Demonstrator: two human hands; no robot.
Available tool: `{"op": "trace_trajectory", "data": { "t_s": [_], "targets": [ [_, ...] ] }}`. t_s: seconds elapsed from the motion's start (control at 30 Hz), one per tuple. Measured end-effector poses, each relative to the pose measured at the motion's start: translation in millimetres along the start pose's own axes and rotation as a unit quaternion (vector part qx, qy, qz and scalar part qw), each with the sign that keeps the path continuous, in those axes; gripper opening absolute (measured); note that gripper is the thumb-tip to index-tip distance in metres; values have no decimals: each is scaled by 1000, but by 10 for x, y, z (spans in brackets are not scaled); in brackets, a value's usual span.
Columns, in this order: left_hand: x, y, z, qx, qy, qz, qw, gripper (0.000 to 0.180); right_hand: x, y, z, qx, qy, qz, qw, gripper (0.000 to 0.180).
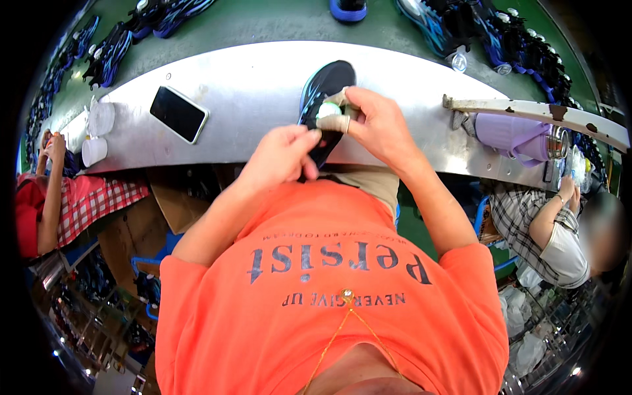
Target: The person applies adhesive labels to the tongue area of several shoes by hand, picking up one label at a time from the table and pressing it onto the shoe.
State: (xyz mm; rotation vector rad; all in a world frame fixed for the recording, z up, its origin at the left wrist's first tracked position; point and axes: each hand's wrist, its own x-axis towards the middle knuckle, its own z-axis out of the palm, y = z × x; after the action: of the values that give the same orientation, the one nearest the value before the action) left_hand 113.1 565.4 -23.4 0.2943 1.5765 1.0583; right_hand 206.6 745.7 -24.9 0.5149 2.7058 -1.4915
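At frame centre my left hand (pixel 280 155) pinches the near end of the black shoe (pixel 324 99), right hand (pixel 376 122) gripping its middle with taped fingers. It overhangs the desk (pixel 257 85) edge; a slack pinch could drop it.

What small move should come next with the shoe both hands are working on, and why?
Probably press the right hand thumb down along the black shoe, while the left hand steadies its near end: both hands already pinch it at the metal table edge, taped fingertip on it.
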Motion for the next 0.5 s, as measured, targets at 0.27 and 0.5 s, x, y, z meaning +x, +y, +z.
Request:
{"op": "trace_trajectory", "data": {
  "t_s": [0.27,0.5],
  "targets": [
    [-65,-150,33,478,220,311,791,16,139,411,-385,33,80,27,996,26],
    [-79,-120,-271,501,102,360,780,52,212,762,-899,35,186,67,980,23]
  ]
}}
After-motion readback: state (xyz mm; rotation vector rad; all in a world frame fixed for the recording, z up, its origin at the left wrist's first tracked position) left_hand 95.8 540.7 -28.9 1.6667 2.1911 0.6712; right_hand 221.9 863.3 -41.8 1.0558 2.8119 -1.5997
